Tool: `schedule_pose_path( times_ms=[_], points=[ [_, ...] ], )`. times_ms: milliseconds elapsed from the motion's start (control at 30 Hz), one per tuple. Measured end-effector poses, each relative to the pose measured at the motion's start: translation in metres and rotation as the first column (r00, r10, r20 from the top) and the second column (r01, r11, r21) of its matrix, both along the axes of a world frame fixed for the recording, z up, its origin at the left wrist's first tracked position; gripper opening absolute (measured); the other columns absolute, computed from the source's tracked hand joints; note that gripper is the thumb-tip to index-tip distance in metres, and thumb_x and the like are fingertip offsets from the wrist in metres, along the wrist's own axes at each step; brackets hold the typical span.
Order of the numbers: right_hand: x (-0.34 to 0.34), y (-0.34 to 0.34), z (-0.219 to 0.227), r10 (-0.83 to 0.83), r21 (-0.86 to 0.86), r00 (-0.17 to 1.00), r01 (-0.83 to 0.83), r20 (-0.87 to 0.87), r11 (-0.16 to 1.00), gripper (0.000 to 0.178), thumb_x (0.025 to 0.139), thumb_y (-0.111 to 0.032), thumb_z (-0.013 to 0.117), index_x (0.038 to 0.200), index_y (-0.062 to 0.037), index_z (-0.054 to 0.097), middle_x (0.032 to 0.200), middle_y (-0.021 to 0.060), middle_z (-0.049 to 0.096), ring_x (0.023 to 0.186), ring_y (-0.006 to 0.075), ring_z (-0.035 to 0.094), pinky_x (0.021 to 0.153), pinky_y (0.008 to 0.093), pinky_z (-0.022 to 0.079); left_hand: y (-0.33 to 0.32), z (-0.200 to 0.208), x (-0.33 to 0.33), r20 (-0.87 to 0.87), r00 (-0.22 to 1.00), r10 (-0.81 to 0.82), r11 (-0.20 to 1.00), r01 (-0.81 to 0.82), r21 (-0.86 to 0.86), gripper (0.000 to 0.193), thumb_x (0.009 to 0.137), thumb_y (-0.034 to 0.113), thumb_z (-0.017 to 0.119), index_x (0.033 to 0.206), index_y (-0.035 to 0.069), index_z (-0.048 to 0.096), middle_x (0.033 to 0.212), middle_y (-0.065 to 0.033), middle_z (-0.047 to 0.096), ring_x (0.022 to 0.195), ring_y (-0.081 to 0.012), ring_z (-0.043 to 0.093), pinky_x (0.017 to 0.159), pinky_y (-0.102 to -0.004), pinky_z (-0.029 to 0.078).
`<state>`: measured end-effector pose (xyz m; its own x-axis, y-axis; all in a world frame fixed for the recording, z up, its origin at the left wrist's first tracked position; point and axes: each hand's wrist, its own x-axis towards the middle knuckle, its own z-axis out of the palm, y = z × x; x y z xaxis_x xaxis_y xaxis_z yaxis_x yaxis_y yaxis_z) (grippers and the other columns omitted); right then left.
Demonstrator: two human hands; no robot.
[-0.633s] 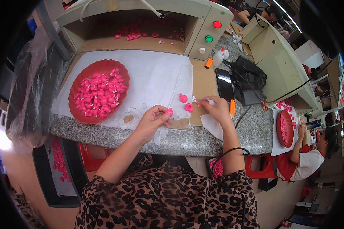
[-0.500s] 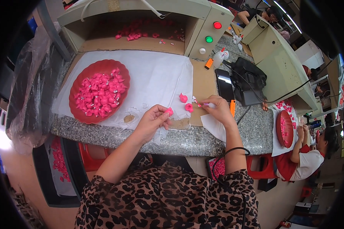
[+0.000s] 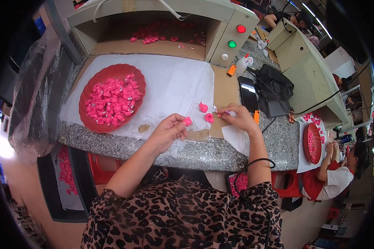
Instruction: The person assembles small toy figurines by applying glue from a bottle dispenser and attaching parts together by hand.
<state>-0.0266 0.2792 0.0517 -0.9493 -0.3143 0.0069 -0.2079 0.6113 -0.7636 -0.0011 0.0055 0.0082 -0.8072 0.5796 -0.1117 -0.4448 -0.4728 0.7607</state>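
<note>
My left hand point(image 3: 168, 132) is closed, pinching a small pink figure point(image 3: 187, 121) between thumb and fingertips. My right hand point(image 3: 241, 120) is closed around a small pale tube point(image 3: 231, 113) with a purplish part, mostly covered by the fingers. Its fingertips are beside a few tiny white-and-red pieces point(image 3: 215, 109) on the brown cardboard point(image 3: 220, 88). Between my hands lie two more pink figures, one point(image 3: 203, 107) farther off and one point(image 3: 209, 118) nearer. To the left, a scalloped red dish point(image 3: 87, 118) holds a heap of similar pink figures with whitish bits on them.
A beige box-like machine point(image 3: 220, 37) with a lit opening stands behind, pink pieces inside. At right are a white squeeze bottle point(image 3: 244, 64), phone point(image 3: 248, 94), orange lighters and a black bag point(image 3: 274, 89). A cable loops by my right forearm. A co-worker point(image 3: 334, 176) sits far right.
The whole view has shifted slightly, so the table sits a little farther right. My right fingertips have moved slightly closer to the tiny pieces; my left hand still pinches the pink figure.
</note>
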Motion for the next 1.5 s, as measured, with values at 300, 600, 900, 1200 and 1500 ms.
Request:
schedule_pose_path(
  times_ms=[300, 600, 900, 1200, 1500],
  points=[
    [-0.003, -0.001, -0.004, -0.004, 0.171, 0.997, 0.018, -0.083, 0.985, 0.017, 0.067, -0.007, 0.066, 0.084, -0.0077, 0.065, 0.077, 0.0061, 0.061, 0.073, 0.0178, 0.058, 0.067, 0.0258, 0.043, 0.001, -0.001, -0.001, 0.03, 0.999, 0.025, 1.0, -0.026, 0.016, 0.014, 0.088, 0.016, 0.044, 0.094, 0.003, 0.046, 0.088, -0.007, 0.055, 0.069, -0.0133, 0.052, 0.058, -0.024, 0.042],
    [0.01, -0.02, -0.001, -0.125, 0.062, 0.987, 0.131, -0.099, 0.989, 0.013, 0.07, -0.012, 0.067, 0.078, -0.0029, 0.063, 0.07, 0.0048, 0.059, 0.067, 0.016, 0.057, 0.062, 0.0262, 0.043, 0.002, -0.002, 0.0, 0.016, 1.0, 0.018, 0.999, -0.018, 0.036, 0.012, 0.087, 0.014, 0.046, 0.093, 0.003, 0.046, 0.091, -0.0067, 0.054, 0.076, -0.0163, 0.055, 0.065, -0.0264, 0.046],
    [0.065, -0.096, -0.002, -0.17, -0.681, 0.829, 0.539, 0.533, 0.496, 0.011, 0.073, -0.011, 0.065, 0.075, -0.0026, 0.059, 0.062, 0.0015, 0.054, 0.056, 0.0067, 0.047, 0.051, 0.0189, 0.037, 0.003, -0.001, 0.006, -0.087, 0.996, 0.022, 0.998, -0.027, -0.058, 0.032, 0.082, 0.008, 0.054, 0.112, 0.0, 0.046, 0.093, -0.0058, 0.055, 0.077, -0.0122, 0.055, 0.066, -0.0236, 0.045],
    [0.063, -0.105, -0.007, -0.166, -0.625, 0.819, 0.534, 0.549, 0.569, 0.012, 0.073, -0.012, 0.066, 0.074, -0.0023, 0.059, 0.06, 0.0015, 0.053, 0.053, 0.0068, 0.047, 0.049, 0.0183, 0.034, 0.005, -0.003, 0.008, -0.127, 0.992, 0.02, 0.996, -0.03, -0.078, 0.033, 0.08, 0.004, 0.055, 0.112, -0.001, 0.048, 0.091, -0.005, 0.058, 0.074, -0.0103, 0.055, 0.063, -0.0218, 0.045],
    [0.063, -0.105, -0.006, -0.164, -0.605, 0.824, 0.519, 0.543, 0.604, 0.014, 0.072, -0.013, 0.067, 0.075, -0.0021, 0.058, 0.064, 0.0042, 0.057, 0.054, 0.0073, 0.049, 0.049, 0.0186, 0.035, 0.006, -0.002, 0.008, -0.133, 0.991, 0.005, 0.997, -0.016, -0.08, 0.033, 0.08, 0.004, 0.055, 0.112, -0.002, 0.047, 0.089, -0.0075, 0.058, 0.075, -0.0108, 0.056, 0.067, -0.0227, 0.046]
  ],
)
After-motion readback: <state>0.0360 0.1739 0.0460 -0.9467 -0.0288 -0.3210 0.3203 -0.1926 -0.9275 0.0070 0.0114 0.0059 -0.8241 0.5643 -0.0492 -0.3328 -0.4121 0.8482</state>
